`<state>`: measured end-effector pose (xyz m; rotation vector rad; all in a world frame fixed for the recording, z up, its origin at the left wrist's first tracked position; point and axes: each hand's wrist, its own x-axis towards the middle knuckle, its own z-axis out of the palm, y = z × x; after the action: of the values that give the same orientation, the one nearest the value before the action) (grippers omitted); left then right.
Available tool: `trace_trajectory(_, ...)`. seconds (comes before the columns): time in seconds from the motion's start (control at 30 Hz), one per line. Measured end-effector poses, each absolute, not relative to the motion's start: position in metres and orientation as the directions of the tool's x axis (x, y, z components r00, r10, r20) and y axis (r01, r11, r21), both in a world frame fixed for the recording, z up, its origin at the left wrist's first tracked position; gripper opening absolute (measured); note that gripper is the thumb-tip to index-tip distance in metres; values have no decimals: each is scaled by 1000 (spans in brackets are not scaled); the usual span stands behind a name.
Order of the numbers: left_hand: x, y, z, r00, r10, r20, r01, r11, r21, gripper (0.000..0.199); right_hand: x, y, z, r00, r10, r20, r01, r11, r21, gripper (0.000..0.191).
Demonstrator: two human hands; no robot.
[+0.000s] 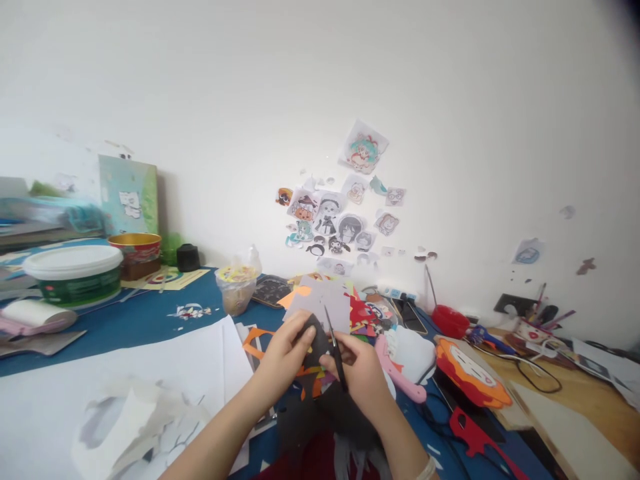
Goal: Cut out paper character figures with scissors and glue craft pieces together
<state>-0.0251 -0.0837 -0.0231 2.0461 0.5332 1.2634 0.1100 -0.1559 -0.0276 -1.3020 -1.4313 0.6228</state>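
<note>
Black paper (316, 341), a small piece, is pinched between the thumb and fingers of my left hand (293, 343). My right hand (356, 363) is closed on a slim black tool with a thin pointed metal end (337, 360); whether it is a knife or scissors I cannot tell. The metal end points up, close to the right edge of the black paper. Under both hands lie more dark paper (300, 420) and orange scraps. Behind them is a heap of coloured paper with a grey sheet (333, 300) on top.
White paper (165, 367) with torn scraps covers the left front. A lidded tub (75, 270), a red-gold tin (135, 247) and a plastic cup (237, 288) stand behind it. A pink-handled object (400, 373), an orange cutout (473, 373) and cables lie right.
</note>
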Motion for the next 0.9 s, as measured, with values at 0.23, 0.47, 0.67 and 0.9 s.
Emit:
trace_trajectory(0.23,-28,-85,-18,385,656,650,-4,-703,711,17,117,-159,-23,194,862,468,663,236,-710,45)
trace_trajectory(0.47,-27,-85,-20,474,611,634,-55,-698,714,17,114,-168,-14,132,825,550,845,197,-497,49)
trace_trajectory(0.67,-27,-85,-17,496,591,636,-103,-687,719,19,115,-172,-11,64,825,562,870,230,-436,50)
trace_trajectory(0.9,-26,-87,-16,471,649,598,-88,-639,764,19,116,-171,-13,52,781,623,896,239,-374,46)
